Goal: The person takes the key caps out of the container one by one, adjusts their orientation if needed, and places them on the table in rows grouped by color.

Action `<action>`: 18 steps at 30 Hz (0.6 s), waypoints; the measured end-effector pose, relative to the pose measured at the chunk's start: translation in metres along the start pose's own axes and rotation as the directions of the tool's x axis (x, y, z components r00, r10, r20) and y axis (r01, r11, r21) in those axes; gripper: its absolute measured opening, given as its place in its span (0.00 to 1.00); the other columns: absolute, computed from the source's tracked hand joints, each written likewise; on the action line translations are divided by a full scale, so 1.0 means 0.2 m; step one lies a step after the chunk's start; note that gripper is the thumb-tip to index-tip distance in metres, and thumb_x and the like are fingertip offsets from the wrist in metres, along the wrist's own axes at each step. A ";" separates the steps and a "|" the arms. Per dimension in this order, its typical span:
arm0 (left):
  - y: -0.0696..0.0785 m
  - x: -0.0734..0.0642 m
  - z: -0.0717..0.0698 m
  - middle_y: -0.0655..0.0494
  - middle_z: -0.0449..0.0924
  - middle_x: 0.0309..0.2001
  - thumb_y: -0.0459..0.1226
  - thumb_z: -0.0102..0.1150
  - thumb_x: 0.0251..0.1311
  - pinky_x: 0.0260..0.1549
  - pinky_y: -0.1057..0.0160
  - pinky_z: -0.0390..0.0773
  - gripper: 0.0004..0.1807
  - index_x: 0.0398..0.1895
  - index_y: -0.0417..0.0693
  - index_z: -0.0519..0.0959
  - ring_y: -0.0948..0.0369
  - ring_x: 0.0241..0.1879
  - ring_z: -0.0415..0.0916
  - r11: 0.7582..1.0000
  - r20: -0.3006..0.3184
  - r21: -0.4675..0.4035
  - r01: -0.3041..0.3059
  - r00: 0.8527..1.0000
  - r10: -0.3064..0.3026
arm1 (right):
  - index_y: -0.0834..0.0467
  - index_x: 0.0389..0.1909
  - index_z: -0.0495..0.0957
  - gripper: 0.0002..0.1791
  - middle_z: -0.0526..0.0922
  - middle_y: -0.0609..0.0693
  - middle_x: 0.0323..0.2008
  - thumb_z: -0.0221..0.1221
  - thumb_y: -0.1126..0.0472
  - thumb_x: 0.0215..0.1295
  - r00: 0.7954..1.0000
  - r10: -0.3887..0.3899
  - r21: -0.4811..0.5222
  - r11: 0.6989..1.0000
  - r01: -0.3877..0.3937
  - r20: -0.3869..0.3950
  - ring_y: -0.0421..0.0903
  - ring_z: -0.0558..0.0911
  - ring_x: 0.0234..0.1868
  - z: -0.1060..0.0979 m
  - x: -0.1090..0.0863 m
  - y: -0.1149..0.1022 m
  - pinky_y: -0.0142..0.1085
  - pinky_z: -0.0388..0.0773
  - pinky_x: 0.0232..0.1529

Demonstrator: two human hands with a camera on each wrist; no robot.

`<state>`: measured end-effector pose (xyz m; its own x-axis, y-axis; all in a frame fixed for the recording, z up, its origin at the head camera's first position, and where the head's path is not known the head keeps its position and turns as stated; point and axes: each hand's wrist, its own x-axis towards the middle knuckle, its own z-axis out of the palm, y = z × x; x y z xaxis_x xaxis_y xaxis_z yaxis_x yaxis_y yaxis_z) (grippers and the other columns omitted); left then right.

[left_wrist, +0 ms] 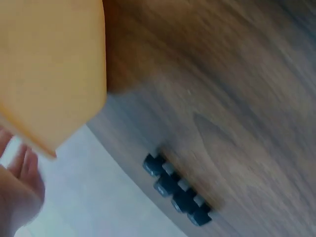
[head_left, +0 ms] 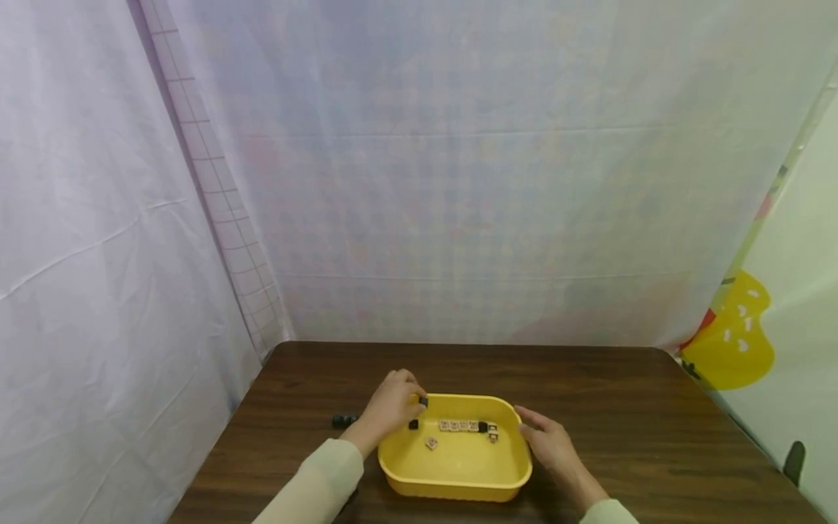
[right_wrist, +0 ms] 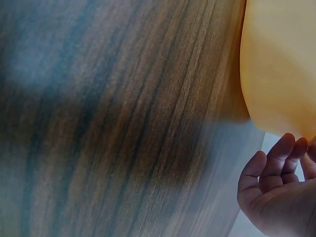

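A yellow plastic basin (head_left: 458, 492) stands on the dark wood table. My left hand (head_left: 393, 404) reaches over its far left rim and pinches a small black block (head_left: 423, 401) between thumb and fingers. Just below that hand another black block (head_left: 413, 424) lies in the basin. Farther right, a row of pale square pieces (head_left: 459, 426) with dark markings ends in a black block (head_left: 483, 426) and pale open-framed pieces (head_left: 493, 434). One loose pale piece (head_left: 431, 442) lies nearer me. My right hand (head_left: 548, 444) rests its fingertips at the basin's right rim.
Left of the basin, partly behind my left wrist, lies a chain of several joined black blocks (left_wrist: 177, 190) on the wood table (head_left: 628, 407). White curtains (head_left: 471, 218) hang behind the table and along both sides.
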<state>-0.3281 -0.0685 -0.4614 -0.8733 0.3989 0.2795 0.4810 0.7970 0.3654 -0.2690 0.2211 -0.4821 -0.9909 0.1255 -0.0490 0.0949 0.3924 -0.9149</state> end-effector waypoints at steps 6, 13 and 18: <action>-0.07 -0.02 -0.10 0.55 0.81 0.41 0.36 0.67 0.62 0.40 0.56 0.78 0.13 0.48 0.44 0.85 0.57 0.40 0.77 0.984 -0.116 -0.177 0.026 0.992 -0.047 | 0.67 0.65 0.71 0.23 0.66 0.71 0.66 0.52 0.66 0.71 1.000 -0.002 0.013 1.000 0.002 -0.004 0.62 0.72 0.62 0.00 0.00 0.00 0.46 0.72 0.57; -0.24 -0.07 -0.18 0.54 0.83 0.34 0.34 0.69 0.58 0.35 0.55 0.80 0.12 0.45 0.42 0.86 0.56 0.36 0.79 0.941 -0.193 -0.313 0.126 0.962 -0.193 | 0.67 0.65 0.72 0.23 0.67 0.72 0.65 0.52 0.66 0.71 1.000 0.007 0.029 1.000 -0.007 -0.006 0.58 0.77 0.55 0.00 0.00 0.00 0.39 0.76 0.48; -0.40 -0.13 -0.23 0.56 0.83 0.31 0.33 0.70 0.56 0.35 0.53 0.80 0.11 0.42 0.40 0.86 0.56 0.34 0.80 0.932 -0.227 -0.315 0.177 0.940 -0.255 | 0.67 0.65 0.71 0.23 0.67 0.71 0.66 0.52 0.66 0.71 1.000 0.010 0.013 1.000 -0.010 -0.004 0.62 0.73 0.60 0.00 0.00 0.00 0.47 0.73 0.56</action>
<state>-0.3397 -0.1638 -0.4570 -0.9262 0.0686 0.3707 0.3179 0.6706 0.6702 -0.2690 0.2211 -0.4828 -0.9895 0.1328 -0.0565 0.1034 0.3788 -0.9197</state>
